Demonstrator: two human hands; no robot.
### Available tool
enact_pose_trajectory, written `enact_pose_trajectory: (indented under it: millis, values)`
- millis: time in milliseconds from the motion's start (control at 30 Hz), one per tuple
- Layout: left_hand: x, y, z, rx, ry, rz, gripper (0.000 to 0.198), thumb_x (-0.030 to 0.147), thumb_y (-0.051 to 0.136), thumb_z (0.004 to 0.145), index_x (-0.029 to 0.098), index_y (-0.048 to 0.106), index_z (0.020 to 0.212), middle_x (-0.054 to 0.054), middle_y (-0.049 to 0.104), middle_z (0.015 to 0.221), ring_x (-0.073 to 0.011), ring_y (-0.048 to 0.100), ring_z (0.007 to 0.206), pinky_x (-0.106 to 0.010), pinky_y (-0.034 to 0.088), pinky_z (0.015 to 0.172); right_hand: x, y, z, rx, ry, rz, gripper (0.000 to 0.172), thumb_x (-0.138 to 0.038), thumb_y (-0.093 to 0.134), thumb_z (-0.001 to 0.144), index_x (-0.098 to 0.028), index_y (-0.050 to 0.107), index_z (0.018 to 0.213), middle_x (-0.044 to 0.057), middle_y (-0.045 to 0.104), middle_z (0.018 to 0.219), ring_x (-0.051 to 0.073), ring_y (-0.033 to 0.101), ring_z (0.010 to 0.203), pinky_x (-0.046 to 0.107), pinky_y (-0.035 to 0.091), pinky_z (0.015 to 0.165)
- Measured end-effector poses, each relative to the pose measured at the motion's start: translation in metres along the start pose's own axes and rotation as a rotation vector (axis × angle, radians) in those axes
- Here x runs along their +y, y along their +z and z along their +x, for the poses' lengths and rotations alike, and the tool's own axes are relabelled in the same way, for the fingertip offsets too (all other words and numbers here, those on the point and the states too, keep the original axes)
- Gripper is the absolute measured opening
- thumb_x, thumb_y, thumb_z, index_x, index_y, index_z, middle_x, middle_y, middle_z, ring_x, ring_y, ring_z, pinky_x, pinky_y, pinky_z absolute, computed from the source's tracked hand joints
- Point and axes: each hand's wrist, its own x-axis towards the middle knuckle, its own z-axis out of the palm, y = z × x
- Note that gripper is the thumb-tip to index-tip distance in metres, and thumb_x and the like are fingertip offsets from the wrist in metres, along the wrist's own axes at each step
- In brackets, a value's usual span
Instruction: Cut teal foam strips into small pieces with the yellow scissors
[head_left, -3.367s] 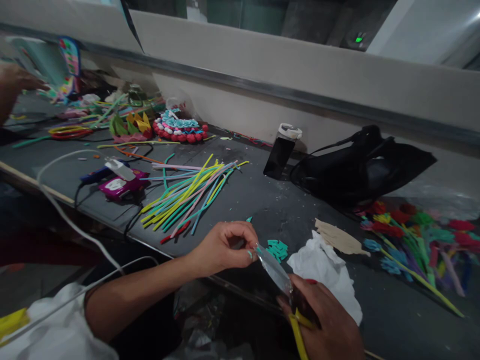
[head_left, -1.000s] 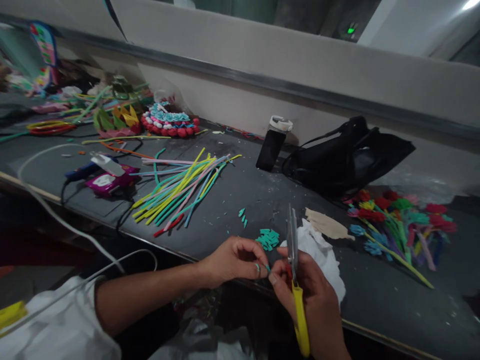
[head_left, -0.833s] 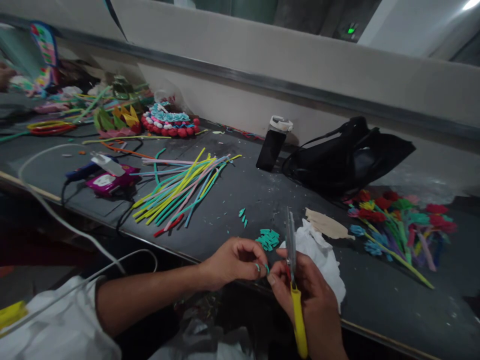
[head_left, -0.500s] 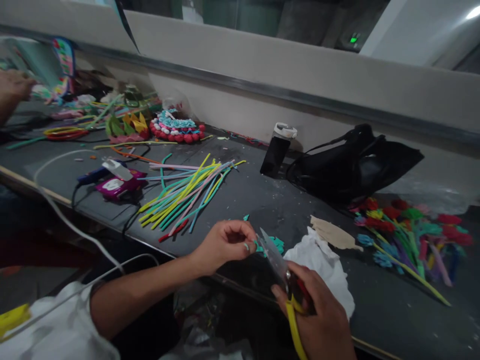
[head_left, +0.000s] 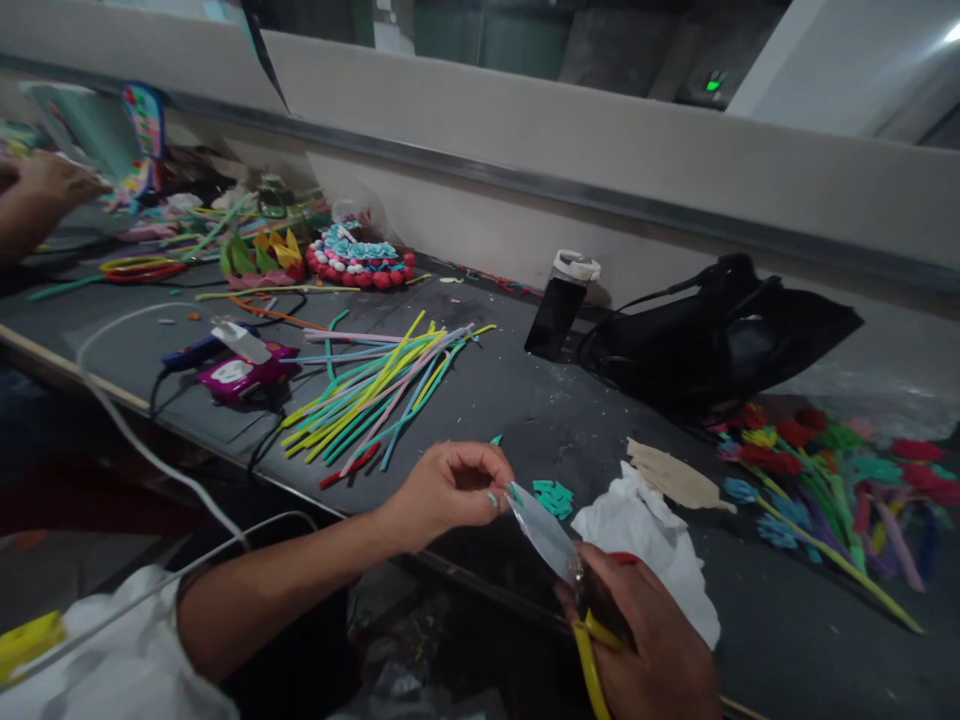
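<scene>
My left hand (head_left: 454, 490) pinches a short teal fuzzy strip (head_left: 514, 491), most of it hidden by the fingertips. My right hand (head_left: 652, 630) is wrapped round the yellow handles of a pair of scissors (head_left: 544, 535). The blades point up and left and look closed together, their tips at the teal strip. Just beyond the blades, a small heap of cut teal pieces (head_left: 553, 498) lies on the dark table (head_left: 517, 400). White crumpled paper or cloth (head_left: 652, 550) spreads beside my right hand.
Loose coloured pipe cleaners (head_left: 375, 390) lie left of centre, near a magenta device (head_left: 244, 372) with cords. A bottle (head_left: 556, 318) and black bag (head_left: 712, 345) stand behind. Fuzzy flowers (head_left: 832, 480) lie right. Another person's hand (head_left: 45, 190) is at far left.
The scissor blades, parted before, have come together at the teal strip. My right hand has dipped slightly. The whole view has shifted a little; my left hand keeps its pinch.
</scene>
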Motion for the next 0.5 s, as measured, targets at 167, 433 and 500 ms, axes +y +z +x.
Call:
enact_pose_trajectory:
  millis: [167, 433, 500]
  values:
    - [0.0005, 0.0013, 0.0003, 0.004, -0.007, -0.013, 0.018, 0.023, 0.075, 0.069, 0.012, 0.062, 0.068, 0.0, 0.055, 0.067, -0.0086, 0.046, 0.063, -0.021, 0.036, 0.059, -0.0022, -0.0009, 0.0, -0.019, 0.051, -0.002, 0.029, -0.031, 0.054, 0.088, -0.025, 0.059, 0.116, 0.003, 0.069, 0.089, 0.021, 0.067, 0.077, 0.029, 0.054, 0.062]
    - [0.0026, 0.0044, -0.0007, 0.0, -0.019, -0.005, 0.02, 0.025, 0.075, 0.067, 0.012, 0.061, 0.066, 0.001, 0.055, 0.065, -0.008, 0.045, 0.061, -0.02, 0.036, 0.058, 0.0, 0.0003, -0.0009, -0.027, 0.005, 0.007, 0.028, -0.031, 0.054, 0.089, -0.024, 0.06, 0.116, 0.002, 0.071, 0.087, 0.019, 0.068, 0.076, 0.027, 0.054, 0.065]
    - [0.0027, 0.0045, -0.001, 0.0, -0.02, -0.004, 0.018, 0.024, 0.074, 0.068, 0.012, 0.061, 0.066, 0.001, 0.055, 0.065, -0.0081, 0.045, 0.061, -0.02, 0.036, 0.058, -0.0001, -0.0002, -0.0013, -0.021, 0.006, 0.015, 0.028, -0.03, 0.052, 0.09, -0.024, 0.061, 0.116, 0.003, 0.071, 0.088, 0.019, 0.068, 0.077, 0.026, 0.054, 0.064]
